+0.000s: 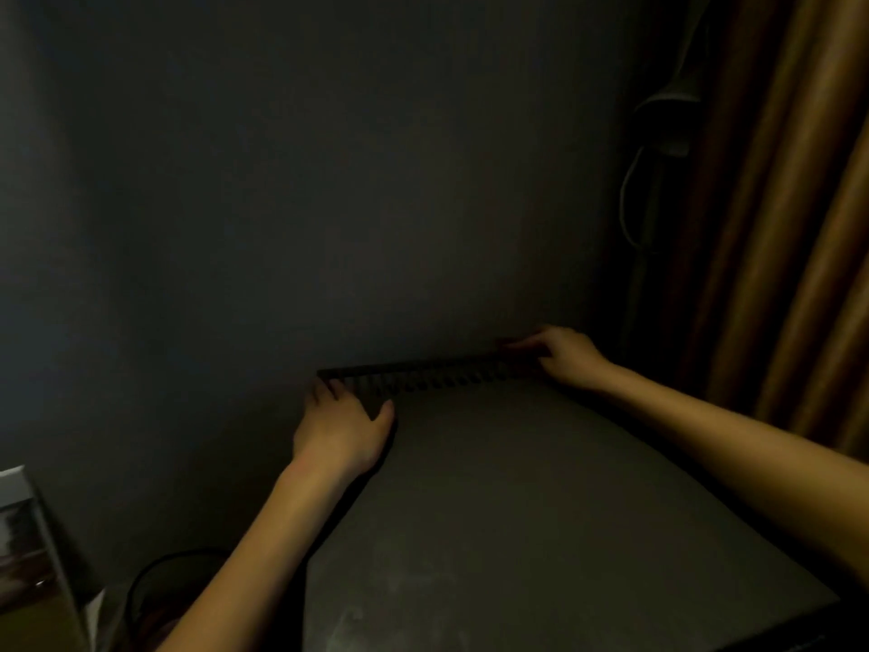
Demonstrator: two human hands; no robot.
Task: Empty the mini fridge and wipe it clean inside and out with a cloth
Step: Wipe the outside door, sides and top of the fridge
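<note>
Mini fridge (517, 510) is seen from above, set against a dark wall beside a curtain (776, 228), its dusty top turned to the camera. It is judged heavy, rigid and smooth, best taken at the rear corners. The left hand (338, 430) is curled round the rear left corner. The right hand (566, 355) is laid on the vent grille (437, 376), but whether it grasps cannot be told. No writing can be read.
</note>
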